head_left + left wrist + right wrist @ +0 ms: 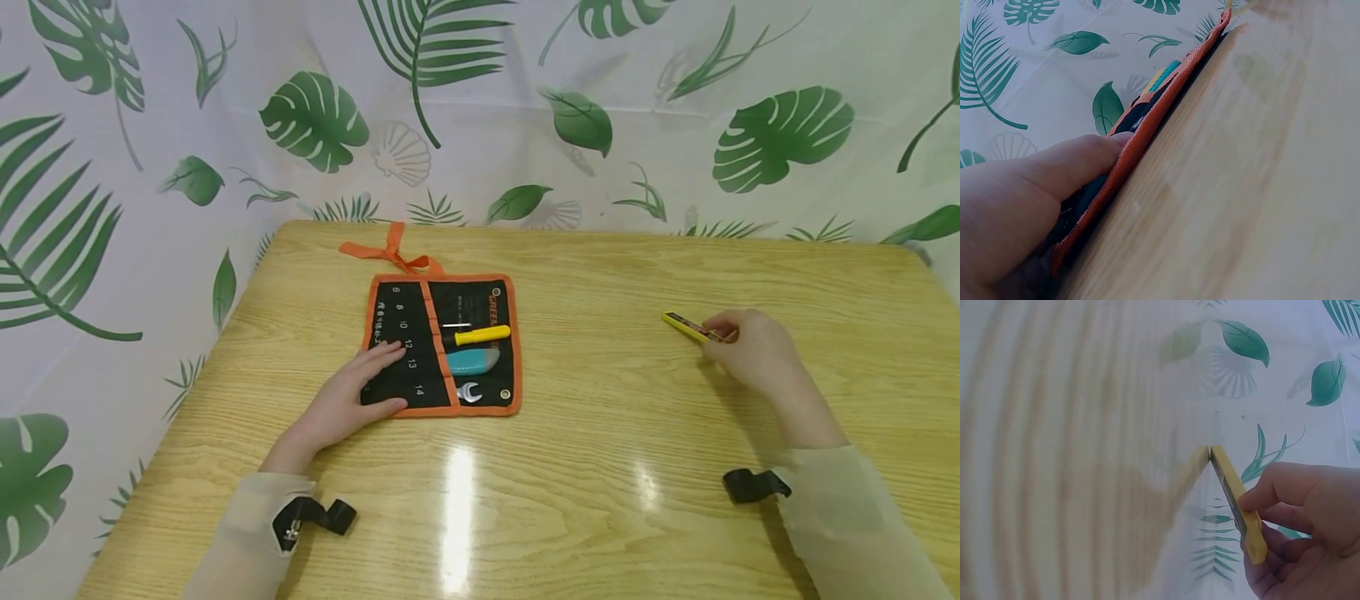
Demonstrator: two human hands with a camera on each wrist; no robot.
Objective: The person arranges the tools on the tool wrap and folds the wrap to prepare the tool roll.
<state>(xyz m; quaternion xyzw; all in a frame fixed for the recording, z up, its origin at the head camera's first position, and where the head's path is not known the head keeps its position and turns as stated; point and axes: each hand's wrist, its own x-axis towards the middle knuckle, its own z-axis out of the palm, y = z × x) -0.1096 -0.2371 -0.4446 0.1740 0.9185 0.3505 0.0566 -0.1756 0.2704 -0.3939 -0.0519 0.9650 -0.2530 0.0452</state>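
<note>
A black tool pouch (480, 300) with orange edging lies spread on the table, left of the middle. My left hand (341, 404) rests on its left part, fingers spread over the printed numbers; in the left wrist view the thumb (1085, 162) touches the pouch near its orange edge (1147, 131). In the pouch's pockets are a yellow handle (482, 335), a teal handle (471, 362), a wrench (470, 392) and a thin metal shaft. To the right, my right hand (761, 354) pinches a slim yellow bar-shaped tool (1227, 481) with a dark label, its far tip at the tabletop.
The wooden table (585, 433) runs on around the pouch and between the hands. An orange tie ribbon (393, 250) trails from the pouch toward the back edge. Behind the table hangs a white leaf-patterned cloth (480, 108). Each sleeve carries a black wrist camera (750, 485).
</note>
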